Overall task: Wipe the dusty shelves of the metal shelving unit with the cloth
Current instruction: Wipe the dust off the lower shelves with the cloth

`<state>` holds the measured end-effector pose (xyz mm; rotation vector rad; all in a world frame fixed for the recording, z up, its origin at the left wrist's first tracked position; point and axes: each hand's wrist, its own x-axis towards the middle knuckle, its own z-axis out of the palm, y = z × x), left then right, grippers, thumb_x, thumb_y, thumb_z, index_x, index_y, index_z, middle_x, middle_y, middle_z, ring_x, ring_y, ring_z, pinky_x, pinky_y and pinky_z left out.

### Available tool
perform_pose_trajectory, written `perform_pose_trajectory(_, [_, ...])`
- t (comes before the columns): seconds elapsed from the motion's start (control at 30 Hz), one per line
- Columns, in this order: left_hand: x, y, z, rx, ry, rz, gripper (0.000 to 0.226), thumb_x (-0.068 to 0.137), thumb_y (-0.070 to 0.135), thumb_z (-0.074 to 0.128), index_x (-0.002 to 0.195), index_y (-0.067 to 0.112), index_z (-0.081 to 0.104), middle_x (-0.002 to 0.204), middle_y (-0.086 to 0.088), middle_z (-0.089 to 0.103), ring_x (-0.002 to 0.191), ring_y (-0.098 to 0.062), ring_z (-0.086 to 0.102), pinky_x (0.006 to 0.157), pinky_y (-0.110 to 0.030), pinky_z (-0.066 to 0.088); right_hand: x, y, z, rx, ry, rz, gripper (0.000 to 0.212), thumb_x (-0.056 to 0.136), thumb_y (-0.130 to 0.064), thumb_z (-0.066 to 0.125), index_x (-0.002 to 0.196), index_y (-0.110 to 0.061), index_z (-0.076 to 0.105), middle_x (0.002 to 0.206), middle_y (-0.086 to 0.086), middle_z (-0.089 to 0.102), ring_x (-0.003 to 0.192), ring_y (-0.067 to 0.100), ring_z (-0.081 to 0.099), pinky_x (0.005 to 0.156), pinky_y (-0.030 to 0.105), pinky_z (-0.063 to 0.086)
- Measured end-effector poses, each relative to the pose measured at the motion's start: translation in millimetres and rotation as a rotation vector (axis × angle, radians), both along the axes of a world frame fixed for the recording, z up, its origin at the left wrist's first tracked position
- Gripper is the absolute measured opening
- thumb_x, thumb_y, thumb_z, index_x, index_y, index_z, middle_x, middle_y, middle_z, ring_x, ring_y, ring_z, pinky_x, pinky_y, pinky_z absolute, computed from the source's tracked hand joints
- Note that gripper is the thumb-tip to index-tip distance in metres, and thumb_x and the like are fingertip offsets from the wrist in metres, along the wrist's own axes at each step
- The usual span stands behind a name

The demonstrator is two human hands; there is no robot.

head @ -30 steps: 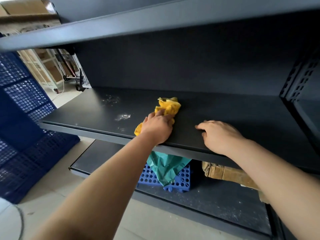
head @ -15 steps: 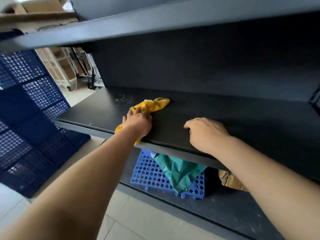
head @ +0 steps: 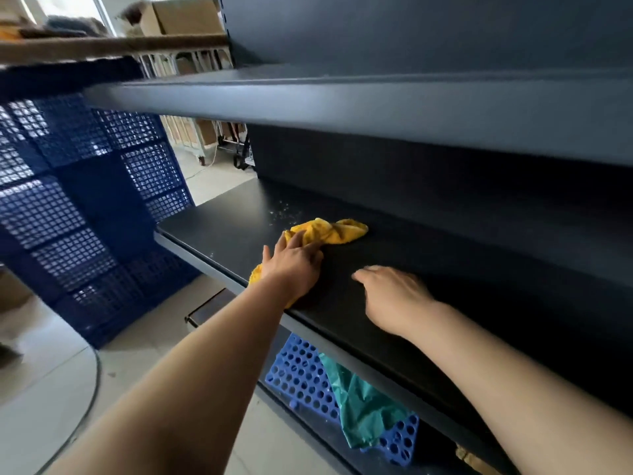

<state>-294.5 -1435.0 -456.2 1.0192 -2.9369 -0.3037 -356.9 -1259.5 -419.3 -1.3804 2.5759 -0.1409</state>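
Note:
A yellow cloth lies crumpled on the dark middle shelf of the metal shelving unit. My left hand presses flat on the near part of the cloth, and one corner hangs over the shelf's front edge. My right hand rests palm down on the bare shelf just to the right, holding nothing, its fingers slightly curled. A patch of pale dust remains on the shelf beyond the cloth, toward the back left.
Another dark shelf juts out overhead. The bottom shelf holds a blue perforated tray with a green bag on it. Blue lattice crates stand to the left on the tiled floor.
My left hand has swept the cloth to the left along the shelf, wiping away the nearer dust patch. My right hand has followed leftward, and the view has tilted.

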Motion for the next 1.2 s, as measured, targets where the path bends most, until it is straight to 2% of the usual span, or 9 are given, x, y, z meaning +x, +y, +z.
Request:
perform_pose_trajectory(0.17, [-8.1, -18.1, 4.2, -0.002, -0.018, -0.009, 0.046, 0.101, 0.047, 0.027, 0.147, 0.042, 0.030, 0.161, 0.004, 0.011, 0.149, -0.028, -0.003, 0.119, -0.054, -0.001, -14.5, -29.5, -2.1, -0.043, -0.042, 0.023, 0.047, 0.098, -0.016, 0.043, 0.145, -0.023, 0.038, 0.153, 0.001, 0.034, 0.141, 0.021, 0.031, 0.114, 0.040, 0.031])
perform_pose_trajectory(0.33, [-12.0, -33.1, 7.1, 0.001, -0.010, -0.103, 0.046, 0.100, 0.049, 0.029, 0.146, 0.046, 0.029, 0.161, 0.005, 0.013, 0.147, -0.031, 0.004, 0.117, -0.051, 0.012, -10.8, -54.8, -8.8, -0.066, -0.034, -0.002, 0.042, 0.100, -0.031, 0.042, 0.142, -0.023, 0.042, 0.147, 0.002, 0.041, 0.134, 0.023, 0.039, 0.108, 0.039, 0.037])
perform_pose_trajectory(0.47, [-20.2, -50.8, 7.4, -0.094, -0.007, -0.202, 0.044, 0.099, 0.047, 0.032, 0.143, 0.049, 0.035, 0.158, 0.007, 0.018, 0.141, -0.030, 0.014, 0.109, -0.048, 0.020, -7.1, -82.5, -7.9, -0.091, 0.010, -0.032, 0.040, 0.099, -0.035, 0.042, 0.138, -0.024, 0.047, 0.142, 0.000, 0.046, 0.130, 0.023, 0.043, 0.103, 0.041, 0.039])
perform_pose_trajectory(0.67, [-40.1, -108.3, 4.5, -0.081, 0.023, -0.110, 0.041, 0.100, 0.043, 0.031, 0.138, 0.040, 0.048, 0.150, 0.003, 0.032, 0.132, -0.030, 0.026, 0.101, -0.044, 0.028, -3.7, -105.7, -11.7, -0.062, 0.015, -0.072, 0.042, 0.101, -0.039, 0.038, 0.140, -0.027, 0.045, 0.146, -0.001, 0.042, 0.135, 0.020, 0.039, 0.107, 0.040, 0.037])
perform_pose_trajectory(0.83, [-55.2, -146.8, 2.3, -0.096, 0.033, -0.091, 0.040, 0.099, 0.039, 0.035, 0.133, 0.032, 0.054, 0.149, 0.000, 0.034, 0.132, -0.031, 0.027, 0.100, -0.045, 0.028, -11.9, -132.0, -13.7, -0.086, -0.002, -0.099, 0.045, 0.101, -0.037, 0.038, 0.145, -0.027, 0.037, 0.153, -0.001, 0.034, 0.142, 0.019, 0.030, 0.113, 0.041, 0.031])
perform_pose_trajectory(1.0, [-61.3, -188.6, -0.6, -0.070, 0.056, -0.005, 0.045, 0.099, 0.039, 0.031, 0.136, 0.022, 0.051, 0.151, -0.001, 0.032, 0.133, -0.032, 0.027, 0.104, -0.047, 0.027, -6.2, -167.9, -21.8, -0.090, -0.023, -0.089, 0.049, 0.101, -0.042, 0.036, 0.149, -0.031, 0.030, 0.159, -0.003, 0.022, 0.148, 0.018, 0.015, 0.117, 0.044, 0.022])
perform_pose_trajectory(1.2, [-48.8, -237.7, 3.0, -0.051, 0.052, 0.049, 0.039, 0.099, 0.032, 0.034, 0.135, 0.028, 0.049, 0.151, -0.005, 0.032, 0.136, -0.035, 0.023, 0.108, -0.051, 0.025, 2.3, -191.2, -27.1, -0.113, 0.006, -0.085, 0.049, 0.099, -0.050, 0.033, 0.147, -0.039, 0.030, 0.159, -0.006, 0.020, 0.148, 0.018, 0.014, 0.117, 0.045, 0.019])
